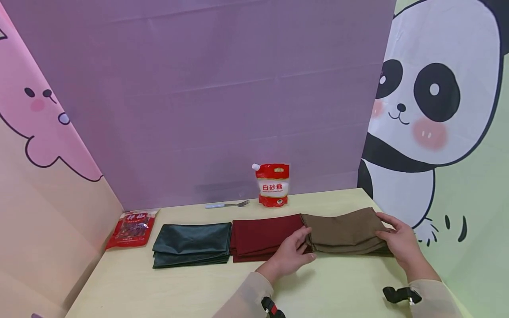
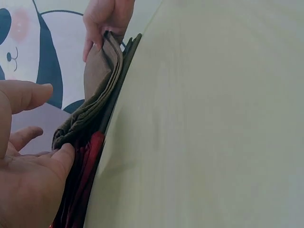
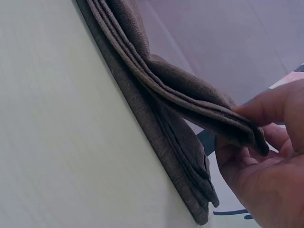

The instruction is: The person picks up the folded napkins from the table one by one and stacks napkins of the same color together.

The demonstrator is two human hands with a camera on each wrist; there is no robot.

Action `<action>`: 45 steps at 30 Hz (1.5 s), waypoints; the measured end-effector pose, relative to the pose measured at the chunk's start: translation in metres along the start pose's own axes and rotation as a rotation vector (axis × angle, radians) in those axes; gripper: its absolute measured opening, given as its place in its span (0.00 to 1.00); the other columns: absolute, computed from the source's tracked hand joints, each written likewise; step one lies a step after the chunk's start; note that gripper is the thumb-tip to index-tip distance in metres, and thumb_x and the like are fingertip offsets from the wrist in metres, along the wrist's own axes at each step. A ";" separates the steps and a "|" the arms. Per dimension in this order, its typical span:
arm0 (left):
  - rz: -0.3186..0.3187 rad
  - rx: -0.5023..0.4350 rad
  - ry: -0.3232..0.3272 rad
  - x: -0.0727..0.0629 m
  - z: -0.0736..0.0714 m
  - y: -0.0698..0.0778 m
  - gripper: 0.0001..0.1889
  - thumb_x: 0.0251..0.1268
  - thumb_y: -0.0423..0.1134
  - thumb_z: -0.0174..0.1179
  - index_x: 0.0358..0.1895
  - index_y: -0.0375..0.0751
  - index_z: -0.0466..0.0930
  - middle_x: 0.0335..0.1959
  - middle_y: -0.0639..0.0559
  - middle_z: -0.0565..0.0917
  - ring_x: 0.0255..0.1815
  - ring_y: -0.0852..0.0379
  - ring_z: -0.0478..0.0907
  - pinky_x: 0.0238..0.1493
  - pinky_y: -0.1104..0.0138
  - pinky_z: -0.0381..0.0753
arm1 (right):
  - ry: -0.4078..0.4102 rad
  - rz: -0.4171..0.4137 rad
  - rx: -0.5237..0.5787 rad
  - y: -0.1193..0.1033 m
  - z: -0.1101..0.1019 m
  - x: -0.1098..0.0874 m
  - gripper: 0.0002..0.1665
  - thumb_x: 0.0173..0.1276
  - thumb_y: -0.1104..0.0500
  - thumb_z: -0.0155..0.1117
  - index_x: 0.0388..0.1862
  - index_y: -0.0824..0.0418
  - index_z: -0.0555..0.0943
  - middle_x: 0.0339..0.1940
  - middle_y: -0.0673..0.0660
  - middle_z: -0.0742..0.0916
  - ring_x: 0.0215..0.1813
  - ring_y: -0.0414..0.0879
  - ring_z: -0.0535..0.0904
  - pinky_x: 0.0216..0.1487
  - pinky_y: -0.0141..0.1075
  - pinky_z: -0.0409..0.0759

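Note:
A folded brown cloth point(image 1: 342, 229) lies at the right of a row of three, its upper layers raised at the right end. My right hand point(image 1: 401, 242) pinches that raised end, thumb and fingers on either side of the layers point(image 3: 190, 95). Below them, the lower fold point(image 3: 156, 137) stays flat on the table. At the brown cloth's left end is my left hand point(image 1: 289, 255), fingers spread and thumb point(image 2: 64, 159) right at the cloth's edge. Part of this hand overlaps a folded dark red cloth point(image 1: 264, 236) in the head view.
A folded dark green cloth point(image 1: 192, 245) lies left of the red one. Behind the row stand a red and white sugar pouch point(image 1: 273, 185) and a fork point(image 1: 227, 205). A red packet point(image 1: 133, 229) lies at the table's left edge. Walls border the back and sides.

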State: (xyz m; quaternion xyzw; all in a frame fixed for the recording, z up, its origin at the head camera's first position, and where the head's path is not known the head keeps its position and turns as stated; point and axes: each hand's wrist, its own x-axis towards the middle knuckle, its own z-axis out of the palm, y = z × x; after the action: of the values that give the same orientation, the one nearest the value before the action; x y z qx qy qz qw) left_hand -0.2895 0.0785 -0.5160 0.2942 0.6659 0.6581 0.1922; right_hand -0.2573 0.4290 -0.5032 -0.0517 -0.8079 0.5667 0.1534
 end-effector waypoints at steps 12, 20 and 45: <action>-0.001 0.021 -0.032 0.002 0.008 0.000 0.38 0.74 0.28 0.64 0.83 0.40 0.57 0.85 0.49 0.53 0.84 0.46 0.53 0.76 0.58 0.64 | 0.108 0.108 -0.144 0.007 -0.007 0.002 0.35 0.71 0.70 0.64 0.76 0.73 0.68 0.64 0.71 0.77 0.39 0.26 0.77 0.38 0.27 0.80; -0.021 0.049 -0.062 0.000 0.013 0.002 0.39 0.75 0.30 0.64 0.84 0.41 0.55 0.86 0.46 0.49 0.83 0.40 0.54 0.74 0.58 0.68 | 0.083 0.123 -0.307 0.007 -0.012 0.004 0.33 0.70 0.68 0.63 0.73 0.75 0.70 0.67 0.79 0.75 0.45 0.40 0.81 0.35 0.27 0.78; -0.028 0.077 -0.082 0.000 0.017 0.008 0.38 0.74 0.30 0.63 0.83 0.34 0.56 0.85 0.45 0.55 0.82 0.40 0.57 0.75 0.58 0.65 | 0.020 0.089 -0.573 0.006 -0.019 0.001 0.31 0.71 0.60 0.59 0.67 0.79 0.72 0.67 0.83 0.74 0.63 0.79 0.71 0.57 0.66 0.74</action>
State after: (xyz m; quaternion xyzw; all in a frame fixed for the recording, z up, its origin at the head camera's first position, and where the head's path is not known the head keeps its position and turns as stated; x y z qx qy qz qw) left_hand -0.2773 0.0915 -0.5093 0.3187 0.6864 0.6165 0.2171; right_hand -0.2525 0.4481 -0.5024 -0.1338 -0.9305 0.3209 0.1154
